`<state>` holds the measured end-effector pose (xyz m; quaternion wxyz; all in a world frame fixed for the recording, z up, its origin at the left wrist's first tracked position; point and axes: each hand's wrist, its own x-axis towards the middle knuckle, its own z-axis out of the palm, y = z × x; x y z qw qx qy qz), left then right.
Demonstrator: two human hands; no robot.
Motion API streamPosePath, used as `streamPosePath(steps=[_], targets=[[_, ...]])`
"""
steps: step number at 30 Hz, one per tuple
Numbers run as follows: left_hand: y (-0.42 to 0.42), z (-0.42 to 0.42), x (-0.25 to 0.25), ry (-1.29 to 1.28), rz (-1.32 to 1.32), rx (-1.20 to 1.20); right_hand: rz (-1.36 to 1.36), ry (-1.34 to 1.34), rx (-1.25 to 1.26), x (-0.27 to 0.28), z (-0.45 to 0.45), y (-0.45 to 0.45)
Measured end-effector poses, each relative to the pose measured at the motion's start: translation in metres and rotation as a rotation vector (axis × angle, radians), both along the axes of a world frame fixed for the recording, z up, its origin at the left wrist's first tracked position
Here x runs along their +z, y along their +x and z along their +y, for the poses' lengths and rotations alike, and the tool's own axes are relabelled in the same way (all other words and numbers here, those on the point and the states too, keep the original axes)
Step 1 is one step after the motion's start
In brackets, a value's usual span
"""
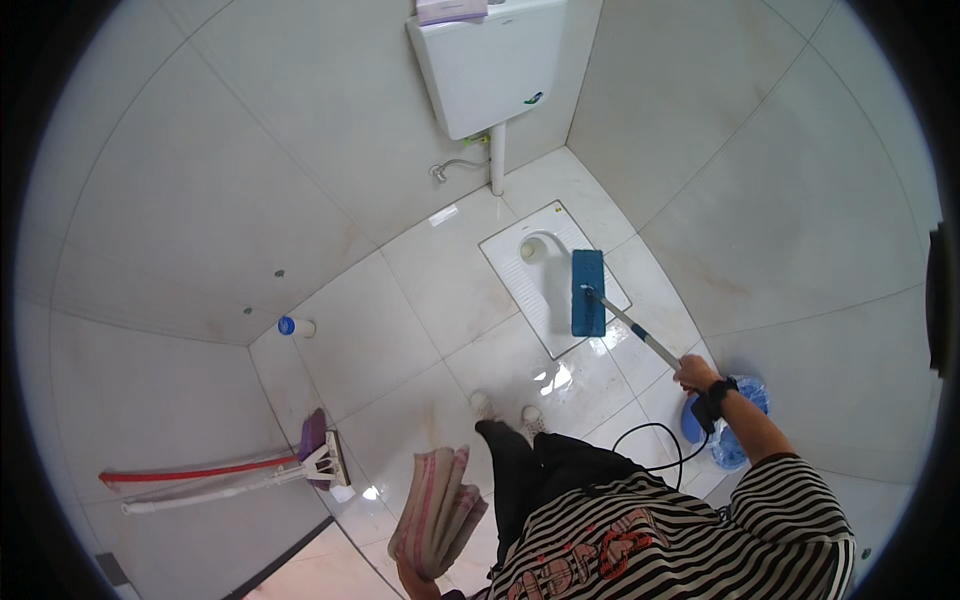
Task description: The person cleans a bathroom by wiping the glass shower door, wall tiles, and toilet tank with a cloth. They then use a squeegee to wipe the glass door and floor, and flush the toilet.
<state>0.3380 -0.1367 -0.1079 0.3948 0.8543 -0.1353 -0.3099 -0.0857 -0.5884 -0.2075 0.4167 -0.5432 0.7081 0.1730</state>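
My right hand point(696, 373) grips the metal pole point(652, 345) of a flat mop. The mop's blue rectangular head point(588, 294) is over the right side of a white squat toilet pan point(541, 274); whether it touches the pan I cannot tell. At the bottom, a folded beige and pink striped cloth point(435, 502) hangs over my left hand, which holds it up. The cloth hides most of that hand, leaving mainly the wrist and forearm in sight.
A white cistern point(495, 71) hangs on the wall with its flush pipe point(498, 157) below. Blue lined bins point(739, 424) stand by my right arm, near a loose black cable point(660, 426). At left lean a sponge mop point(322, 463) and a red-handled broom point(202, 471). A blue-capped container point(298, 327) is nearby.
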Motion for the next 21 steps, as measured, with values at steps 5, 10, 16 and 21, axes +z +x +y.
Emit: streamPosePath(steps=[5,10,16,21], targets=[[0.013,-0.054,-0.016,-0.169,0.181,0.079,0.268,-0.098,0.352,0.051,-0.064,0.025],[0.027,-0.129,-0.038,-0.375,0.442,0.172,0.521,-0.216,0.657,0.030,-0.120,0.031],[0.048,-0.218,-0.022,-0.424,0.632,0.244,0.587,-0.216,0.958,0.054,-0.205,0.055],[0.046,-0.286,0.009,-0.337,0.640,0.158,0.773,-0.345,1.159,0.160,-0.244,0.055]])
